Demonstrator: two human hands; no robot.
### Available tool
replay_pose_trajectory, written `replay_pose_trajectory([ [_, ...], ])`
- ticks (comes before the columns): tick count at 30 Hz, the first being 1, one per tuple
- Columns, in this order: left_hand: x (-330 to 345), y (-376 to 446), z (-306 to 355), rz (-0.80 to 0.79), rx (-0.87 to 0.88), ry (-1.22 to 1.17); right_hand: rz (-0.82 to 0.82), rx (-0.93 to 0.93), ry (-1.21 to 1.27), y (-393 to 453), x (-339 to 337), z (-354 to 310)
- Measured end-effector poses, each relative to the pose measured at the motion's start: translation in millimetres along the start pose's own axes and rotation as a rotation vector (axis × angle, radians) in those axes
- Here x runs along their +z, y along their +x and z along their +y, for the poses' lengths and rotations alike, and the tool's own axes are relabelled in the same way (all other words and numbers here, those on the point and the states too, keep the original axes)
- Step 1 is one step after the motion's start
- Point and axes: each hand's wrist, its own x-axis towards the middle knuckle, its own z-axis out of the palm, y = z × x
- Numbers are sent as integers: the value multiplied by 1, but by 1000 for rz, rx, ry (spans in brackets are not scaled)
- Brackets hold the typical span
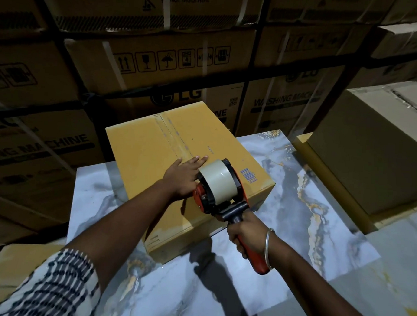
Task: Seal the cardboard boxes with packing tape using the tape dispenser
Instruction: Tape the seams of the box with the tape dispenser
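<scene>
A yellow-brown cardboard box (154, 150) lies on a marble-patterned table (301, 211), flaps closed, with clear tape along its centre seam at the far part. My left hand (184, 176) presses flat on the box top over the seam, fingers straight. My right hand (244, 234) grips the orange handle of a tape dispenser (215, 184), which carries a roll of pale tape. The dispenser's head sits over the near part of the box top, just right of my left hand. Its blade end is hidden behind the roll.
A second cardboard box (382, 147) stands to the right on a yellow board (345, 196). Another box (18, 266) shows at the lower left. Stacked washing-machine cartons (159, 61) wall off the back and left behind the table.
</scene>
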Motion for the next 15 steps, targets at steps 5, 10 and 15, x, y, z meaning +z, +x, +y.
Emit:
replay_pose_trajectory([
  [5,-3,6,-3,-20,-12,-6,13,8,-10,-8,-2,4],
  [10,-3,10,-12,15,38,-15,30,15,3,-30,-7,39],
  [15,-1,13,-10,54,4,-42,49,-15,-10,-22,-7,50],
])
